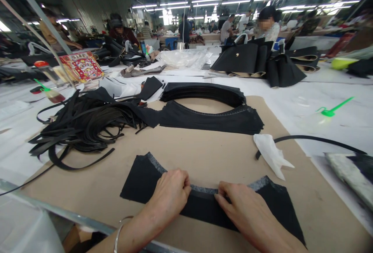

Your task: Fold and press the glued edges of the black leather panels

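A curved black leather piece (140,181) with a grey inner edge lies flat on the brown cardboard sheet (210,152) close to me. My left hand (170,196) pinches its curved grey edge near the middle, fingers bent over the rim. My right hand (244,210) presses the same edge just to the right, fingertips on the fold. The two hands nearly touch. Beyond them lies a stack of similar black curved pieces (215,115).
A tangle of black strips (84,128) lies at the left. A crumpled white tissue (271,154) and a black cord (314,139) are at the right, with a green plastic tool (332,109) farther back. Black bags (247,60) and other workers fill the tables behind.
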The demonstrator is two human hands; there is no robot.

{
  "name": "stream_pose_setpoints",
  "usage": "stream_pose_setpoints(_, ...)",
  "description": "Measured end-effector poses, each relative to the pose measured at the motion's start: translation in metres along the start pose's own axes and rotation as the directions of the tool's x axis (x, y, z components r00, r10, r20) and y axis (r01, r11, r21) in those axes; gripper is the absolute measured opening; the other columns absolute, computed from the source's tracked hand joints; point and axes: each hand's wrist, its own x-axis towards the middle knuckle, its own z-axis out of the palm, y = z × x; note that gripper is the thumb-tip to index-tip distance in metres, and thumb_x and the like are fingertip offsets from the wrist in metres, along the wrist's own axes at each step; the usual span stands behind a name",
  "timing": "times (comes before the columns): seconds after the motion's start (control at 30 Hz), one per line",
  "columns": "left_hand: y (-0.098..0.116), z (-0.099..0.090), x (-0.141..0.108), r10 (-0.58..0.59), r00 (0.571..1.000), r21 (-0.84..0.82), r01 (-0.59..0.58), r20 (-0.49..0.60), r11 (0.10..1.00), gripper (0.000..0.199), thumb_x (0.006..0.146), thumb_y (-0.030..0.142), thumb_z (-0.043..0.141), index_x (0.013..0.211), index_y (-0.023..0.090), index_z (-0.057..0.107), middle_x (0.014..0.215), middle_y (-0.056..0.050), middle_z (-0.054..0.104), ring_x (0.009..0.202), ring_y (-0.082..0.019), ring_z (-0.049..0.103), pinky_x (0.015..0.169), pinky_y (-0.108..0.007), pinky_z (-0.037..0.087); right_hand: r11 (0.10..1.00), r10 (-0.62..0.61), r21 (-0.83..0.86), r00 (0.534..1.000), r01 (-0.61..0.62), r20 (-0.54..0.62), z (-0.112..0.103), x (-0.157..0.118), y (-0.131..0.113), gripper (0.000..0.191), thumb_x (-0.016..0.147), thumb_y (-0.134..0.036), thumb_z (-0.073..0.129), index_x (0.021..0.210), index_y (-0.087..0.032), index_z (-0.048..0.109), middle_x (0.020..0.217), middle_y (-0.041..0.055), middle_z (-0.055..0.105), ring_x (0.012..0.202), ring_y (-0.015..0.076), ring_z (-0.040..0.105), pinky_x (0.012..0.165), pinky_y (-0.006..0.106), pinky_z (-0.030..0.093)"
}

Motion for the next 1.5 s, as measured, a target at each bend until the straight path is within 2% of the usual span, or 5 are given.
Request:
stream_pose_setpoints(0.3, 0.004, 0.006, -0.009, 0.045, 0.996, 0.066, -0.04, -0.078, 0.997, 0.012, 0.081, 0.009, 0.058, 0.082, 0.021, 0.055, 0.089, 0.0, 0.06, 0.082, -0.017, 0.057, 0.071, -0.028, 0.035, 0.998, -0.002, -0.069, 0.999, -0.001, -0.041, -0.003, -0.01, -0.006, 0.016, 0.094, -0.022, 0.051, 0.088, -0.019, 0.066, 0.08, 0.0093, 0.073, 0.076, 0.0296, 0.071, 0.054, 0.03, 0.033)
stream_pose_setpoints(0.47, 0.0, 0.017, -0.012, 0.274, 0.942, 0.225, -0.23, -0.194, 0.947, 0.021, 0.084, 0.004, 0.05, 0.092, 0.022, 0.058, 0.099, -0.003, 0.061, 0.096, -0.021, 0.054, 0.084, -0.036, 0.038, 0.999, -0.001, -0.046, 0.999, -0.001, -0.053, -0.008, -0.014, -0.008, 0.016, 0.095, -0.022, 0.051, 0.089, -0.017, 0.065, 0.082, 0.0092, 0.074, 0.077, 0.027, 0.071, 0.056, 0.029, 0.038)
stream_pose_setpoints(0.67, -0.011, 0.045, -0.016, 0.817, 0.563, 0.377, -0.736, -0.119, 0.562, 0.046, 0.084, -0.003, 0.033, 0.12, 0.016, 0.054, 0.106, -0.006, 0.065, 0.092, -0.019, 0.058, 0.081, -0.03, 0.049, 0.999, 0.034, 0.0, 0.997, -0.034, -0.064, -0.009, -0.015, -0.005, 0.013, 0.092, -0.025, 0.056, 0.091, -0.017, 0.066, 0.085, 0.01, 0.074, 0.081, 0.0273, 0.07, 0.057, 0.029, 0.037)
stream_pose_setpoints(0.9, -0.014, 0.052, -0.016, 0.901, 0.385, 0.593, -0.684, -0.201, 0.425, 0.04, 0.097, 0.01, 0.022, 0.118, 0.008, 0.056, 0.092, -0.007, 0.068, 0.083, -0.019, 0.061, 0.073, -0.028, 0.053, 0.99, 0.031, 0.136, 0.997, -0.022, -0.069, -0.021, -0.016, 0.047, 0.019, 0.086, -0.037, 0.06, 0.075, -0.022, 0.064, 0.077, 0.0033, 0.071, 0.078, 0.022, 0.066, 0.059, 0.028, 0.031)
stream_pose_setpoints(1.5, -0.023, 0.07, -0.008, 0.889, 0.443, 0.71, -0.589, -0.114, 0.385, 0.05, 0.09, 0.016, 0.048, 0.14, 0.021, 0.047, 0.093, -0.003, 0.061, 0.082, -0.018, 0.055, 0.077, -0.028, 0.047, 0.988, 0.046, 0.151, 0.994, -0.031, -0.096, -0.02, -0.01, 0.074, 0.015, 0.08, -0.026, 0.058, 0.066, -0.02, 0.06, 0.07, 0.0041, 0.069, 0.07, 0.0199, 0.064, 0.055, 0.027, 0.023)
